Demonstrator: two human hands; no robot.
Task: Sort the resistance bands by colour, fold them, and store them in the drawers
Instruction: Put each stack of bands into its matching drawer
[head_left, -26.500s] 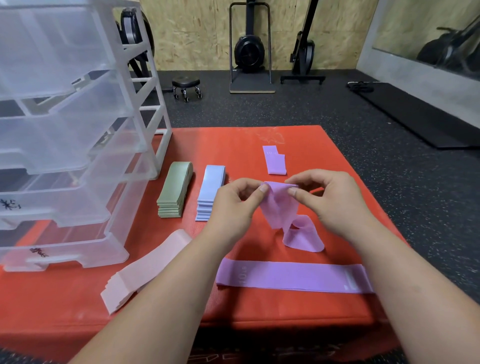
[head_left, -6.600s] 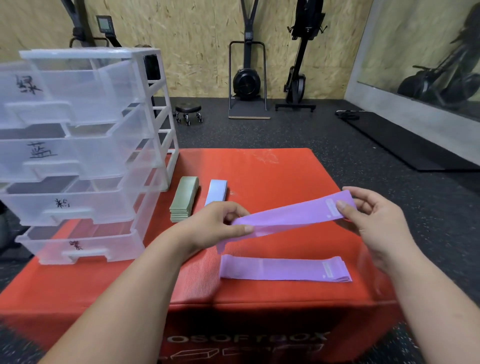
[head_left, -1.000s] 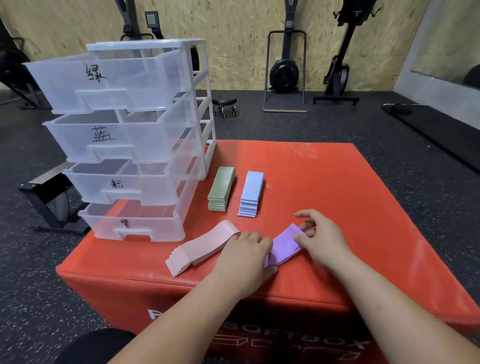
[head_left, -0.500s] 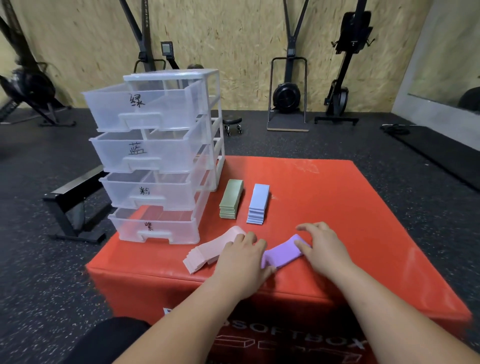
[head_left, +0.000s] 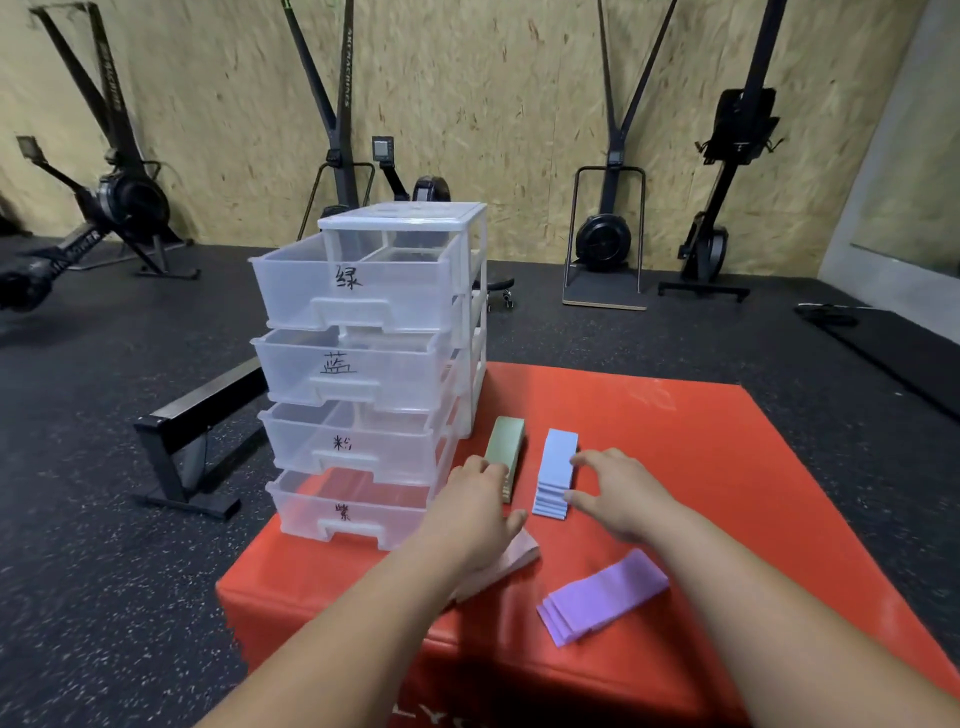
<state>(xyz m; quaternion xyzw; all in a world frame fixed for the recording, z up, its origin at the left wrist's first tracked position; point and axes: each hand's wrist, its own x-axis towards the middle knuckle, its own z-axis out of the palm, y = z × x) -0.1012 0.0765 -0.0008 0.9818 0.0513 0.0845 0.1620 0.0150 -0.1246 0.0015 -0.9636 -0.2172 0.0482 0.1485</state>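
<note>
A clear plastic drawer unit (head_left: 363, 374) with several labelled drawers pulled out stands on the left of the red soft box (head_left: 675, 467). Beside it lie a folded green band stack (head_left: 506, 441) and a folded blue band stack (head_left: 555, 467). My left hand (head_left: 475, 506) reaches over the near end of the green stack, fingers relaxed. My right hand (head_left: 615, 491) hovers at the right side of the blue stack, fingers spread and holding nothing. A folded purple stack (head_left: 602, 597) lies free near the front. A pink stack (head_left: 498, 564) is partly hidden under my left forearm.
Rowing machines (head_left: 104, 208) and ski trainers (head_left: 605, 239) line the wooden back wall. A black metal bench frame (head_left: 192, 431) stands on the rubber floor left of the box. A small wheeled stool (head_left: 501, 291) sits behind the drawers.
Both hands left the purple stack and moved forward, the left to the green stack and the right to the blue one. The camera tilted up.
</note>
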